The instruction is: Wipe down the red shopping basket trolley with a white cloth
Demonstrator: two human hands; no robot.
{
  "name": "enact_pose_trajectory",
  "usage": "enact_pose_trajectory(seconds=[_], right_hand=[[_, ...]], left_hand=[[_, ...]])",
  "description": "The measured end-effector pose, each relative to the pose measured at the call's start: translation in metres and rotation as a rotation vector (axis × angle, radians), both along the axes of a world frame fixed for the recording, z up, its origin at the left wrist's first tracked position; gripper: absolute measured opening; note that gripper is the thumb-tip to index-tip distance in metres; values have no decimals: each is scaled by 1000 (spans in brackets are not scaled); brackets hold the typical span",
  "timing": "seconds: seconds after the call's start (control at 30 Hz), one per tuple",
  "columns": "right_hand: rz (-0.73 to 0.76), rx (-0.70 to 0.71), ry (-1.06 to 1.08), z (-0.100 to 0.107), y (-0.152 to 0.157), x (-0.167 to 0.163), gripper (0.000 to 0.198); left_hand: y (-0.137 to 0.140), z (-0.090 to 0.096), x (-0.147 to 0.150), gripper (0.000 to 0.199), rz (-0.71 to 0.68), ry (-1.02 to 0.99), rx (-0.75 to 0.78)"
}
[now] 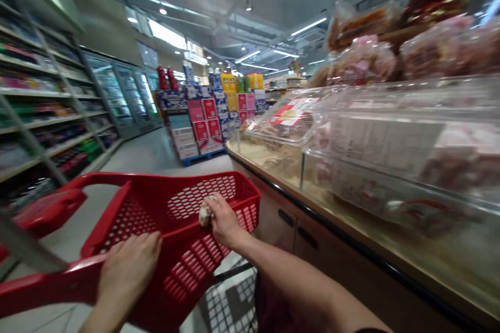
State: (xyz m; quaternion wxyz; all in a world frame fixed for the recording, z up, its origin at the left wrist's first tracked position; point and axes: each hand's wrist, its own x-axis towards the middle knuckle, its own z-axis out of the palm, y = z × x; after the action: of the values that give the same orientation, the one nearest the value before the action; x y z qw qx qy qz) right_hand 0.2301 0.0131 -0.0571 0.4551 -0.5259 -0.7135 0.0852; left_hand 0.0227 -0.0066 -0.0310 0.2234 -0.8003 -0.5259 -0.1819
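Observation:
A red plastic shopping cart [187, 179] with perforated sides stands in front of me, its handle [50, 210] at the left. My left hand [130, 265] is closed over the cart's near rim, knuckles up. Over the basket's near side, my right hand [225, 221] is closed around a pale, lumpy item [205, 212] with brownish patches. That item is partly covered by the fingers, and its exact kind is too blurred to tell. The bottom of the basket is mostly hidden by its near wall.
A display counter [269, 182] with clear plastic covers [285, 114] and bagged goods runs close along the right. Ahead stand stacked boxes [207, 119] on a blue pallet [203, 157]. Stocked shelves [42, 93] and glass-door fridges [125, 91] line the left.

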Motion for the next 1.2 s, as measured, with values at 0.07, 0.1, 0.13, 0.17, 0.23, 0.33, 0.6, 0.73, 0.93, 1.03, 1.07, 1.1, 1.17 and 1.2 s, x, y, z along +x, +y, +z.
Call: enact_pose_trajectory(seconds=[0.07, 0.1, 0.13, 0.17, 0.23, 0.33, 0.6, 0.73, 0.93, 1.03, 1.07, 1.1, 1.17, 1.2], right_hand=[[155, 55, -73, -13, -1, -34, 47], [218, 92, -101, -19, -5, -44, 42], [272, 133, -122, -24, -8, -47, 37], [315, 173, -136, -29, -11, -41, 33], [374, 238, -165, -39, -13, -5, 29], [222, 217, -145, -55, -6, 77, 31], [165, 157, -15, -39, -31, 42, 44], [204, -6, 144, -7, -42, 6, 48], [-75, -131, -167, -10, -29, 33, 23], [-16, 98, -273, -31, -36, 4, 44], [15, 163, -294, -37, -39, -9, 53], [38, 209, -307, -42, -41, -19, 58], [75, 243, -297, -47, -40, -30, 54], [102, 242, -277, -47, -36, -27, 48]], left_hand=[[-4, 2, 0, 33, 71, 121, 4], [-6, 3, 2, 33, 103, 136, 11], [-9, 3, 4, 33, 123, 138, 14], [-12, 4, 6, 33, 137, 132, 16], [-20, 4, 7, 33, 155, 113, 15], [-31, 2, 4, 31, 176, 99, 6], [-44, 1, 9, 30, 216, 108, 3], [-49, 2, 10, 29, 219, 94, -7], [-52, 0, 14, 26, 235, 70, 5], [-51, -1, 17, 26, 236, 66, 12], [-51, -1, 18, 25, 236, 69, 14], [-50, -2, 18, 25, 236, 72, 17], [-49, -2, 17, 25, 235, 81, 22], [-49, -2, 17, 24, 235, 84, 24]])
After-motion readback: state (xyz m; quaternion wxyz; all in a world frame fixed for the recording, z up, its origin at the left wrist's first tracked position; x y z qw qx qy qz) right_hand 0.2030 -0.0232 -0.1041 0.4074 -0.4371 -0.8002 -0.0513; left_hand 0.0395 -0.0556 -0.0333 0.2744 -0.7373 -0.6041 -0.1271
